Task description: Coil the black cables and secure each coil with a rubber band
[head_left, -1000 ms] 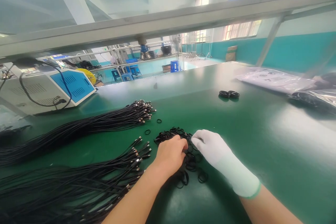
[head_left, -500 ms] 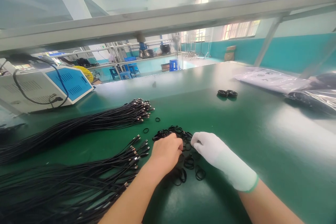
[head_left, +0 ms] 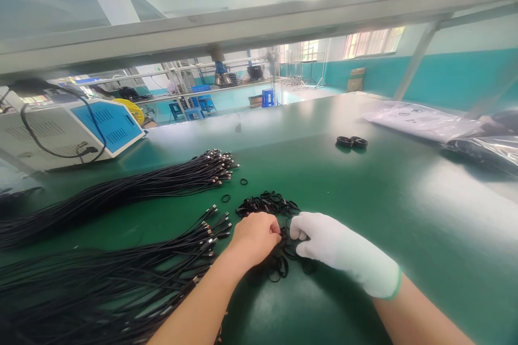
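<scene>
A heap of small black rubber rings (head_left: 267, 205) lies on the green table (head_left: 364, 199) in front of me. My bare left hand (head_left: 254, 237) rests on the near part of the heap with its fingers curled into the rings. My right hand (head_left: 335, 250), in a white glove, meets it from the right, fingertips pinched together on rings at the heap's near edge. What exactly each hand grips is hidden under the fingers. Two loose rings (head_left: 225, 198) lie just left of the heap.
Two bundles of black cables with metal plugs lie to the left, one near (head_left: 121, 280) and one farther back (head_left: 133, 188). A white and blue machine (head_left: 76, 132) stands at the back left. Two thicker black rings (head_left: 351, 142) and clear plastic bags (head_left: 429, 121) lie at the right.
Both hands have drawn back toward me across the ring heap, and the gloved fingers have closed tighter against the left hand.
</scene>
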Demonstrator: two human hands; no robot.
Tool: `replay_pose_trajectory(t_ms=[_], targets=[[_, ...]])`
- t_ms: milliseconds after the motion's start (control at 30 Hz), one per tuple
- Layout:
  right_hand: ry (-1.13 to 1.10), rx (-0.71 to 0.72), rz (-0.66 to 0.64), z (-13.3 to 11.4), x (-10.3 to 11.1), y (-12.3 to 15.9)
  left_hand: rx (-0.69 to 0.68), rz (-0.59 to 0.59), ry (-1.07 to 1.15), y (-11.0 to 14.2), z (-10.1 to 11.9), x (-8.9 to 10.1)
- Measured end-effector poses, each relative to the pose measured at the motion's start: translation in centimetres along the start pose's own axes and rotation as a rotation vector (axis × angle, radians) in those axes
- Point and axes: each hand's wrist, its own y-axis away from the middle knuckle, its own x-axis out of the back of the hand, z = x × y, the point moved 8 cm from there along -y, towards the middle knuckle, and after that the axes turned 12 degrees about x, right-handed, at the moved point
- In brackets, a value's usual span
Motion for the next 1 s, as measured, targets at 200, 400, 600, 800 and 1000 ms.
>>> replay_pose_trajectory(t_ms=[200,400,600,800,1000], targets=[[0.051,0.017,-0.015,-0.9,-1.0,-0.5,0.046,0.009,-0.004,-0.2,-0.7,0.0],[-0.02,-0.009,-0.003,-0.6,0.2,-0.5,0.022,-0.053,0.008,0.4,-1.2,0.9],[-0.086,-0.123,0.091,2.6,3.3,0.6,0.04,-0.007,0.044,0.2,-2.2,2.3],[-0.15,-0.07,-0.035,1.7,2.3,1.0,0.086,0.054,0.064,-0.1,-2.0,2.8],[-0.117,-0.05,0.0,0.5,2.0,0.7,0.064,0.083,0.078,0.6,-2.3,3.6]])
